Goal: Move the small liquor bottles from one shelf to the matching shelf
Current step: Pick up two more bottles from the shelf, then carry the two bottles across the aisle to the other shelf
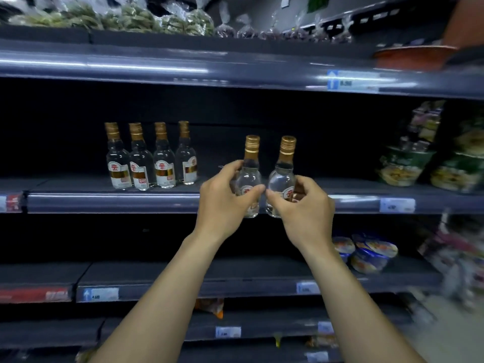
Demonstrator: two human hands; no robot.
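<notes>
Each hand, left [222, 195] and right [303, 203], has its fingers clamped on one upright bottle [248, 179] [282, 179] before the shelf [104, 203], likely to join the row [152, 158].

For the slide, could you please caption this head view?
Both hands, left and right, each carry a small liquor bottle toward four on the shelf.

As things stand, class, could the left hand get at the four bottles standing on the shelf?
Probably not yet: the left hand already holds a bottle, so it isn't free. The path to the four bottles looks open, with only bare shelf between.
</notes>
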